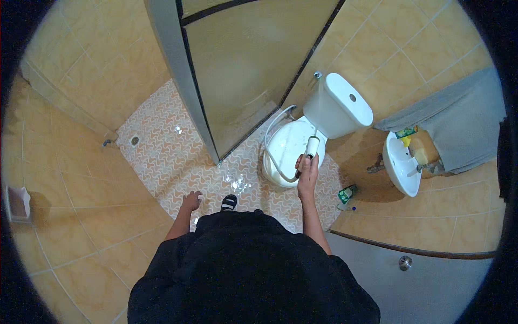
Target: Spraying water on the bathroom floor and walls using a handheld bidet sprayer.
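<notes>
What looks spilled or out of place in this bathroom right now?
Water lies pooled on the patterned floor beside the toilet, glinting. A green bottle lies tipped on the floor under the sink. The right hand holds the spray hose.

Sink [400, 162]: I see it white, on the right wall, below a grey towel [458, 121].
Glass partition [243, 70]: it stands far centre, grey-framed.
Floor drain [134, 141]: I spot it far left on the patterned floor [162, 156].
Green packet [347, 193]: it lies on the floor, near the sink.
Door [426, 286]: grey, near right, with a round knob [404, 263].
</notes>
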A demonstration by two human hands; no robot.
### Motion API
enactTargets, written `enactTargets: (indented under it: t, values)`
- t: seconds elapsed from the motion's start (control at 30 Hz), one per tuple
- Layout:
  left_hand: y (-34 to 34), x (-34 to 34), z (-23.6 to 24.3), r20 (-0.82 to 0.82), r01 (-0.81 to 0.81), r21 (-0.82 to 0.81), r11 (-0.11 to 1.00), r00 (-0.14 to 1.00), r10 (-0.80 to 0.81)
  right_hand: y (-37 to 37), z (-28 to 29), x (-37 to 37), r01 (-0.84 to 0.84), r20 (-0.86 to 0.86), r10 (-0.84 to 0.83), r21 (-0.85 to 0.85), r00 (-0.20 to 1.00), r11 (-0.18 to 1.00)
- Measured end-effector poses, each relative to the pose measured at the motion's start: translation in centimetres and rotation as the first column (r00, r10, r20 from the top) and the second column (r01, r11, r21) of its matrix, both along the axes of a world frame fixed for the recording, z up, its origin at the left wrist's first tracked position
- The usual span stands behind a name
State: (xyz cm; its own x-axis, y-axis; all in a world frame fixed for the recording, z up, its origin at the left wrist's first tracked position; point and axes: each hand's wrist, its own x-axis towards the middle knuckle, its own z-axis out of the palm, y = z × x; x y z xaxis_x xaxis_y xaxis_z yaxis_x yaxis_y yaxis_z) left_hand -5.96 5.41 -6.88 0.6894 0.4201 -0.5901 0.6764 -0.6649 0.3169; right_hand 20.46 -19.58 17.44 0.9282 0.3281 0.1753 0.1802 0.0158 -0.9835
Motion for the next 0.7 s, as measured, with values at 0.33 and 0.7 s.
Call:
enactTargets:
  t: [0.33,0.7]
  values:
    - [1.2,0.8,0.4,-0.07,0.041,-0.018,0.999,0.997,-0.042,-0.7,2.1,0.6,0.09,0.028,-0.095,0.136,0.995,0.987]
    - [2.0,2.3,1.3,-0.081,0.075,-0.05,0.996,0.994,-0.079,-0.8,-1.0,0.4,0.099,-0.094,-0.09,0.104,0.992,0.99]
